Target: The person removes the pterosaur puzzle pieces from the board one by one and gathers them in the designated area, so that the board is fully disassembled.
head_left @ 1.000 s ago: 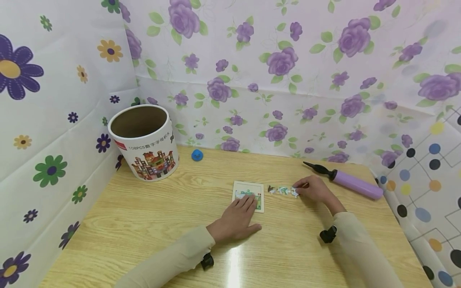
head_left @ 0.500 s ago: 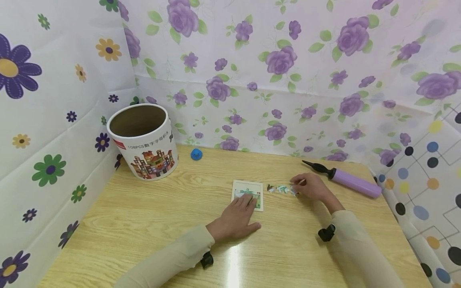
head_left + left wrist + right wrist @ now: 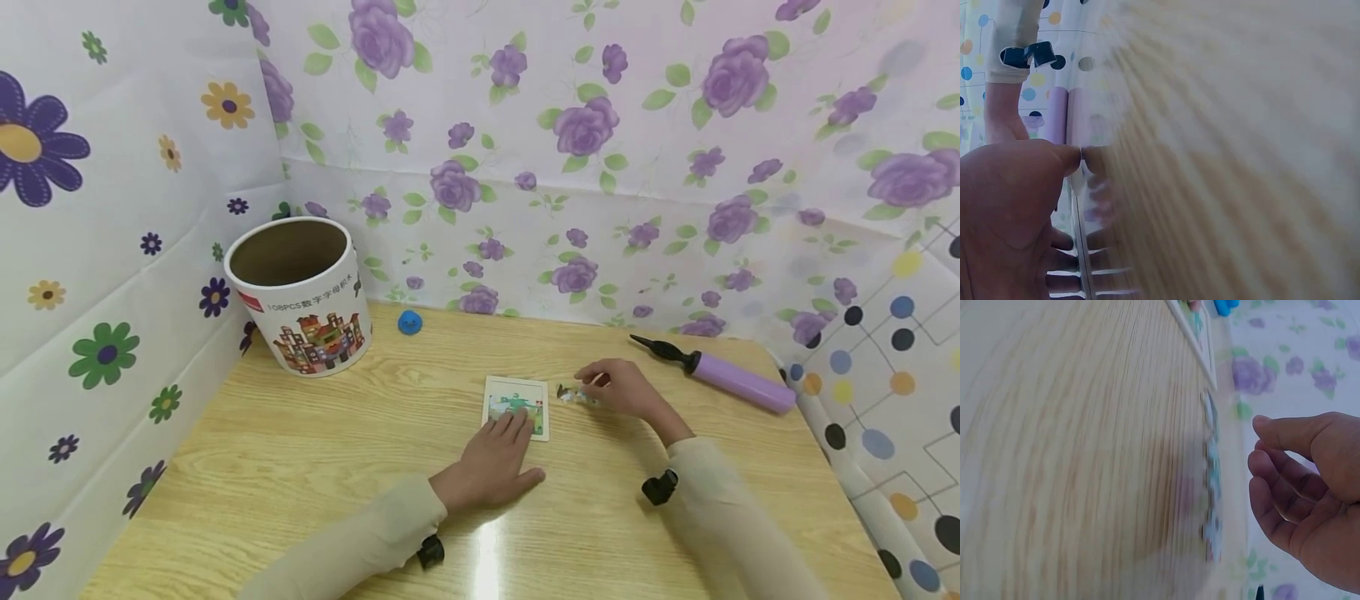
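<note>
My left hand [image 3: 491, 462] lies flat with straight fingers, their tips resting on a small white-framed jigsaw puzzle board [image 3: 517, 381] with a green picture. The fingers cover the board's lower middle. In the left wrist view the same hand [image 3: 1010, 219] is seen from the palm side, low at the table. To the right of the board, several jigsaw pieces [image 3: 566, 393] lie in a row, partly covered by my right hand [image 3: 626, 390]. In the right wrist view that hand [image 3: 1310, 487] hovers over the row of pieces [image 3: 1213, 475], fingers loosely bent, nothing between them.
A large white printed bucket [image 3: 311, 308] stands at the back left of the wooden table [image 3: 337, 450]. Beside it sits a small blue duck toy [image 3: 409, 322]. A purple hand pump [image 3: 742, 382] with a black nozzle lies at the back right. Patterned cloths hang behind and at the sides.
My right hand has moved left from the rightmost piece to above the middle of the row, lifting off the pieces. My left hand stays on the board.
</note>
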Demonstrator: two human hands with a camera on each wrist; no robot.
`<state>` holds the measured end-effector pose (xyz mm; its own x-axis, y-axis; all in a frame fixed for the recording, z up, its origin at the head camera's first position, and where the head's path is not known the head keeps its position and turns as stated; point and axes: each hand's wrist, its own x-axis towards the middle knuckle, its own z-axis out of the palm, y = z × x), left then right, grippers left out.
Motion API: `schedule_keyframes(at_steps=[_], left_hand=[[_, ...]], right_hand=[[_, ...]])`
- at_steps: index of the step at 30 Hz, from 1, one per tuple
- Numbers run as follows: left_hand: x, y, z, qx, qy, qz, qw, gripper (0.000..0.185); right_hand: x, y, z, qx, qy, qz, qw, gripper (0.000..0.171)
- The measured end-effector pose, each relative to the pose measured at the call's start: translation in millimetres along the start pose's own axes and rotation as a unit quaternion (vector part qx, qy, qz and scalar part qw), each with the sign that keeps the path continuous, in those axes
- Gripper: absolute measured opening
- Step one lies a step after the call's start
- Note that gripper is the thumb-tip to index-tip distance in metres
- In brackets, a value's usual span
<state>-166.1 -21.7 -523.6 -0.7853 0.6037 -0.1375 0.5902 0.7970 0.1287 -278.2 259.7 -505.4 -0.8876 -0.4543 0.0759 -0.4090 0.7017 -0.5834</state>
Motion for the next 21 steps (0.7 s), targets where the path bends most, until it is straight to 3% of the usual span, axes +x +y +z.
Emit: schedule_keyframes(at_steps=[10, 21], left_hand=[[-4.8, -1.1, 3.7, 0.027, 0.004, 0.022, 0.9994, 0.084], [-5.0, -1.8, 5.2, 0.005, -0.005, 0.013, 0.9999, 0.085]], right_hand=[[20.6, -24.2, 13.0, 0.025, -0.026, -0.026, 0.999, 0.024], [44.1, -45.7, 31.5, 0.027, -0.052, -0.044, 0.997, 0.027]])
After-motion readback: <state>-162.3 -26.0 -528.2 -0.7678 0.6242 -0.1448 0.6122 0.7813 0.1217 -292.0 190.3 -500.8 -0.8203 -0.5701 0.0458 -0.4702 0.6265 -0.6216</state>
